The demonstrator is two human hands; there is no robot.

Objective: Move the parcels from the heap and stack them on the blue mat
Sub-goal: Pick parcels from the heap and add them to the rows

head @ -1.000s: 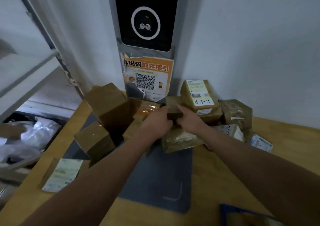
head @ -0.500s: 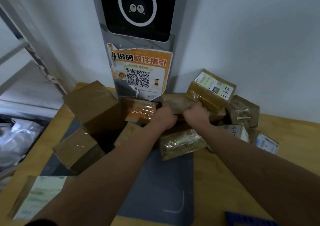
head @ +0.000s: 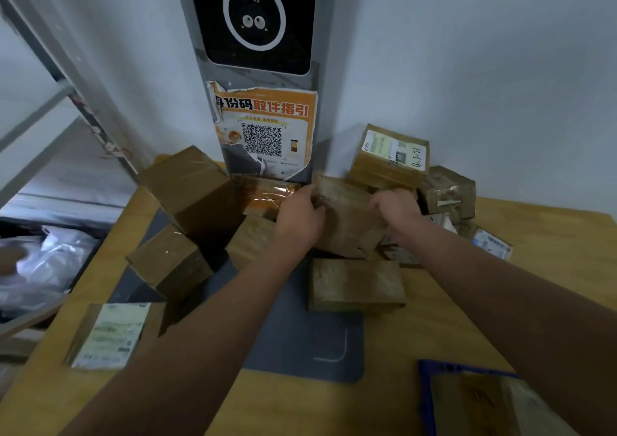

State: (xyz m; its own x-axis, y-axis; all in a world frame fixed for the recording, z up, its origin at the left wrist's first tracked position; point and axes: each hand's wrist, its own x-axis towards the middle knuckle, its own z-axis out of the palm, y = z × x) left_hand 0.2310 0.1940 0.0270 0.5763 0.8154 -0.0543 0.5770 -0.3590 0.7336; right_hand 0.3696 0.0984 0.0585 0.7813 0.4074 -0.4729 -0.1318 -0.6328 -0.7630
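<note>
So, left hand (head: 300, 221) and right hand (head: 397, 210) clutch a brown parcel (head: 347, 215) between them, long axis pointing away from the wrists, tilted. Its near end's blurry, and the blue mat (head: 424, 392) is cropped below the right forearm.

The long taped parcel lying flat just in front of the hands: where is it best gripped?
Probably by its two short ends, one hand from each side: the long taped parcel lies flat, long face toward the camera, both ends look free, nothing on top. The left hand and right hand hold the crumpled parcel behind it.
</note>
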